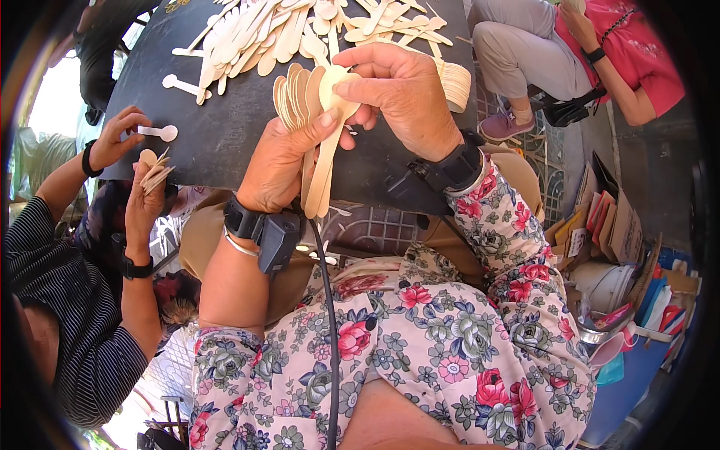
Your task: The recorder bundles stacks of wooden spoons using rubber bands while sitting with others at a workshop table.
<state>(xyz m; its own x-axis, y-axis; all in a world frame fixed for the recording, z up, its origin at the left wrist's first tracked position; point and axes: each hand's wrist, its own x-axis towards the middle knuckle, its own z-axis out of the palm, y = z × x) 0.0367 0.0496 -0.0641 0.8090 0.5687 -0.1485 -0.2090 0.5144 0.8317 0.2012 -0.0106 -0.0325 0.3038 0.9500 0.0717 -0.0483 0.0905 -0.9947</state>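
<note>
My left hand [281, 157] is closed round a fanned bunch of pale wooden spoons [295, 94], their bowls upward and handles hanging below the palm. Thumb and fingers of my right hand [401, 94] pinch the bowl end of a wooden spoon [330, 127] at the right side of that bunch, beside my left thumb. Just beyond both hands lies a large loose pile of wooden spoons [259, 34] on the dark table [225, 127]. A stacked bundle of wooden spoons [454, 84] stands right of my right hand, partly hidden by it.
On the left a co-worker's hand [116, 139] holds one spoon [159, 133]; their other hand [142, 199] grips several. Another person in red [622, 67] sits at the right. Cardboard and containers [607, 277] stand at the right. A black cable [330, 322] hangs before me.
</note>
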